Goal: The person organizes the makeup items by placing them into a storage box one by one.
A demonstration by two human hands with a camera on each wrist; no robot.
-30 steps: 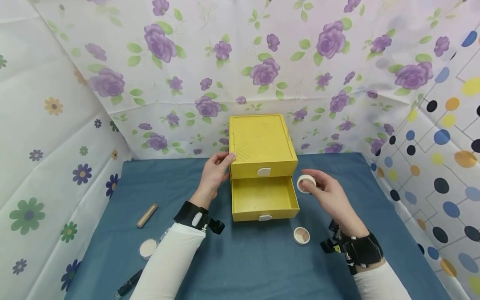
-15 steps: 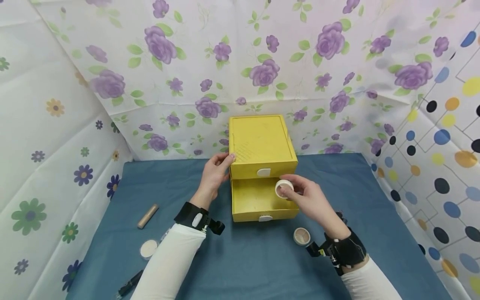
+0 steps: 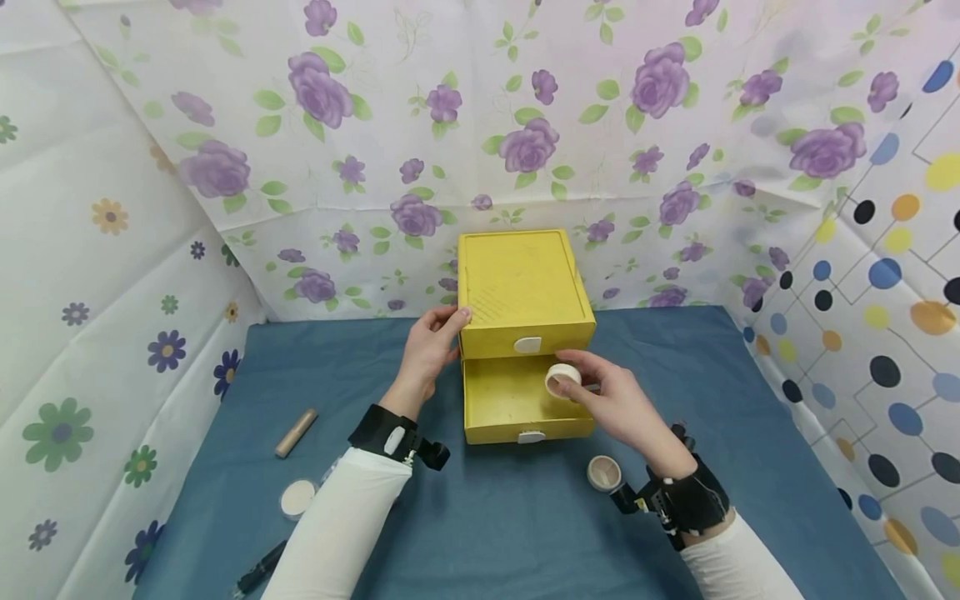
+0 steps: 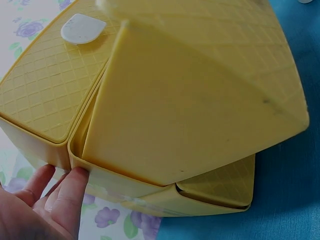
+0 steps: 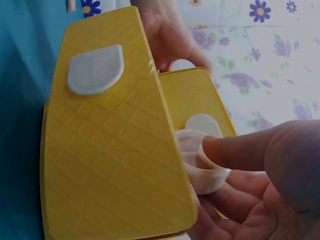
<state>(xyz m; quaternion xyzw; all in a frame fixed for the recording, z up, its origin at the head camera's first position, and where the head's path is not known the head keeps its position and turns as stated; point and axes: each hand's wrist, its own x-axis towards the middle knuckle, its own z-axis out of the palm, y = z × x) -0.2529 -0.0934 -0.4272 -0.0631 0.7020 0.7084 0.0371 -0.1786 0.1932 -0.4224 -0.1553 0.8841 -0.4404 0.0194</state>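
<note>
A yellow two-drawer box (image 3: 525, 275) stands against the back curtain. Its lower drawer (image 3: 491, 400) is pulled out, and the upper one is closed. My left hand (image 3: 425, 358) holds the box's left front edge, with the thumb at the top corner and fingers along the side. Above the right part of the open drawer, my right hand (image 3: 630, 408) pinches a round white concealer compact (image 5: 202, 177) between thumb and fingers, tilted. In the right wrist view the drawer front (image 5: 112, 150) hides part of the compact and some fingertips.
A second round compact (image 3: 603, 472) lies right of the drawer. To the left lie a tan tube (image 3: 296, 432), a round white powder case (image 3: 297, 498) and a black pen-like item (image 3: 259, 569). My left sleeve partly covers a small item. Blue cloth (image 3: 480, 533) covers the table.
My right hand has carried the compact leftward from beside the box to over the open drawer, then slightly further, tilting it. My left hand stays on the box.
</note>
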